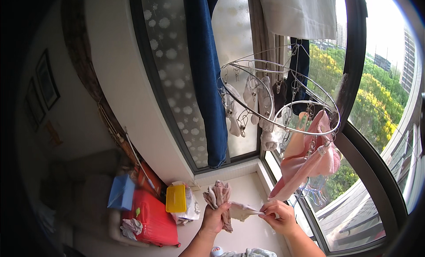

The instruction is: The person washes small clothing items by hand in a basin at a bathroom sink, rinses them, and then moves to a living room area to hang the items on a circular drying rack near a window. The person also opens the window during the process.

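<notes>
A bunch of crumpled socks (217, 194), pinkish grey and beige, is gripped in my left hand (215, 217). From that bunch a pale sock (244, 211) stretches across to my right hand (279, 217), whose thumb and fingers pinch its end. Above my hands hangs a round metal drying rack (254, 117) with many small clips. Several light socks (233, 112) and a dark one (279, 94) are clipped on it. A pink towel-like cloth (310, 164) hangs from the rack's near right side, its lower tip just above my right hand.
Blue jeans (209, 100) and a white garment (298, 14) hang overhead. Dark-framed windows (362, 150) stand on the right. Coloured hangers (313, 190) hang by the glass. On the left are a red suitcase (152, 220), a blue box (121, 192) and a yellow container (176, 199).
</notes>
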`<state>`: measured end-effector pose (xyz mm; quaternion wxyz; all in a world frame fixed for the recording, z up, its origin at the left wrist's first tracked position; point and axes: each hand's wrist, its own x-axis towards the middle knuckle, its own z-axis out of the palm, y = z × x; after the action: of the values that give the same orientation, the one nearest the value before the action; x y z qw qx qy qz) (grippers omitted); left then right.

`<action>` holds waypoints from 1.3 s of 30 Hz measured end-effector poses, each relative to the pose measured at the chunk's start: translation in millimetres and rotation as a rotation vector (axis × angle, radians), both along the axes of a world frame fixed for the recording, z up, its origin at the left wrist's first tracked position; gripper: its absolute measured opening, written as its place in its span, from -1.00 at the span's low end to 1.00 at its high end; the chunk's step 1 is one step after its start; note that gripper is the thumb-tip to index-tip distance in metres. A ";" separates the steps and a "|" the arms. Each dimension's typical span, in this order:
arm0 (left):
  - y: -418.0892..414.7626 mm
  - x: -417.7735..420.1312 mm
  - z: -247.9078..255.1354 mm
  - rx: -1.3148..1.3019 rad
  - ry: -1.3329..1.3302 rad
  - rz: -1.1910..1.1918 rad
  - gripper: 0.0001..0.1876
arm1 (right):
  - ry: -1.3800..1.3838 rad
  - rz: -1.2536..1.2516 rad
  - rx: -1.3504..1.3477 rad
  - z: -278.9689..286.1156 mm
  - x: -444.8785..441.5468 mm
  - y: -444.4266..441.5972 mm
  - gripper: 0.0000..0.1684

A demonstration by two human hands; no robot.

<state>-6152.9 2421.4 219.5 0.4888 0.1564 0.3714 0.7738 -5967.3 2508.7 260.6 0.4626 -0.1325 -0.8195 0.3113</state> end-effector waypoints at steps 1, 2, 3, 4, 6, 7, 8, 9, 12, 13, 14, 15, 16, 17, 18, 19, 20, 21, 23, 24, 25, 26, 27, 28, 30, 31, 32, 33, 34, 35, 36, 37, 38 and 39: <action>0.0 -7.2 -3.8 0.003 0.000 0.024 -0.54 | 0.019 0.086 -0.098 -4.1 -1.0 -4.1 -0.76; -0.4 -11.8 -2.8 0.015 0.018 0.022 -0.53 | 0.102 0.132 -0.311 -14.2 -5.8 -7.7 -0.77; -2.7 -14.5 3.0 0.020 0.065 0.010 -0.53 | 0.110 0.095 -0.236 -14.8 -9.2 -10.4 -0.77; -6.9 -14.5 12.1 0.026 0.112 -0.002 -0.53 | 0.118 0.059 -0.161 -14.7 -11.6 -13.2 -0.78; -12.3 -16.9 19.8 0.024 0.230 -0.003 -0.56 | 0.141 0.013 -0.113 -15.3 -14.3 -21.8 -0.80; -13.0 -20.0 18.1 0.002 0.294 -0.003 -0.58 | 0.128 0.070 -0.089 -14.2 -16.7 -24.9 -0.80; -13.0 -23.4 15.3 -0.020 0.358 -0.004 -0.60 | 0.116 0.126 -0.066 -11.8 -19.6 -26.3 -0.80; -12.0 -26.4 15.5 -0.037 0.427 -0.002 -0.62 | 0.107 0.185 -0.038 -7.7 -22.8 -26.6 -0.81; -15.6 -29.0 22.5 -0.017 0.391 0.074 -0.65 | -0.041 0.160 0.034 -2.7 -34.0 -30.8 -0.82; -16.2 -30.6 22.6 0.000 0.359 0.088 -0.66 | -0.097 0.123 0.077 -4.4 -35.8 -30.4 -0.83; -16.7 -34.6 21.1 0.002 0.385 0.069 -0.66 | -0.119 0.124 0.087 -9.6 -35.1 -29.3 -0.84; -16.4 -38.0 18.8 -0.012 0.414 0.045 -0.67 | -0.119 0.132 0.117 -9.1 -36.0 -31.6 -0.84; -15.6 -41.0 16.1 -0.026 0.443 0.022 -0.67 | -0.120 0.141 0.148 -7.2 -36.3 -34.9 -0.84; -14.4 -43.4 13.1 -0.039 0.472 -0.001 -0.68 | -0.120 0.150 0.179 -6.5 -36.9 -37.1 -0.84; -12.4 -44.7 9.1 -0.075 0.485 -0.014 -0.70 | -0.119 0.174 0.216 -8.8 -37.1 -38.7 -0.84; -10.7 -44.8 7.0 -0.086 0.486 -0.025 -0.70 | -0.099 0.203 0.228 -5.0 -38.8 -42.2 -0.86; -9.0 -44.3 5.5 -0.098 0.487 -0.035 -0.70 | -0.132 0.214 0.264 -5.7 -41.4 -45.3 -0.86; -7.0 -43.5 3.7 -0.108 0.486 -0.049 -0.70 | -0.166 0.222 0.299 -6.9 -42.5 -48.3 -0.85; -3.6 -44.7 -1.6 -0.127 0.375 -0.110 -0.63 | -0.178 0.207 0.392 -11.2 -43.8 -43.9 -0.84; -2.3 -47.6 -4.6 -0.141 0.321 -0.148 -0.58 | -0.186 0.191 0.402 -14.1 -43.0 -40.1 -0.85; -1.7 -48.5 -6.6 -0.156 0.267 -0.186 -0.53 | -0.193 0.175 0.412 -16.0 -41.9 -38.2 -0.86; -2.4 -46.9 -7.8 -0.149 0.295 -0.162 -0.57 | -0.131 0.172 0.326 -16.2 -42.0 -39.0 -0.87; -3.2 -44.2 -8.4 -0.142 0.321 -0.141 -0.60 | -0.174 0.186 0.253 -16.3 -40.1 -39.4 -0.84; -4.0 -41.6 -8.3 -0.134 0.348 -0.121 -0.64 | -0.218 0.201 0.179 -16.6 -38.2 -40.0 -0.80; -6.8 -40.3 -1.5 -0.122 0.351 -0.094 -0.64 | -0.413 0.221 0.041 -24.3 -35.2 -38.2 -0.78; -7.8 -39.6 1.8 -0.115 0.353 -0.079 -0.64 | -0.438 0.224 -0.143 -28.1 -34.9 -35.7 -0.81; -8.0 -37.9 3.3 -0.081 0.420 -0.053 -0.65 | -0.459 0.226 -0.328 -31.2 -34.5 -33.8 -0.84; -9.3 -36.5 4.3 -0.105 0.534 -0.056 -0.64 | -0.479 0.226 -0.514 -34.6 -34.2 -31.8 -0.86; -10.7 -35.5 5.1 -0.129 0.649 -0.059 -0.63 | -0.358 0.291 -0.772 -40.7 -33.5 -30.8 -0.78; -12.2 -34.7 5.7 -0.154 0.764 -0.063 -0.62 | -0.336 0.284 -0.817 -42.7 -34.4 -29.9 -0.73; -12.0 -31.3 4.9 -0.087 0.798 -0.037 -0.64 | -0.319 0.280 -0.865 -44.6 -35.8 -29.1 -0.68; -13.5 -29.7 1.9 -0.102 0.788 -0.059 -0.65 | -0.301 0.276 -0.914 -46.5 -36.7 -28.3 -0.62; -14.9 -28.7 -2.0 -0.116 0.778 -0.082 -0.66 | -0.368 0.269 -0.984 -48.8 -36.8 -27.5 -0.55; -14.5 -27.5 -3.6 -0.121 0.768 -0.106 -0.67 | -0.349 0.267 -0.948 -51.7 -37.1 -26.7 -0.58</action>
<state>-6180.4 2406.9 215.9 0.3618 0.4245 0.5635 0.6094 -6004.4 2481.9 208.9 0.1646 -0.2716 -0.6633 0.6776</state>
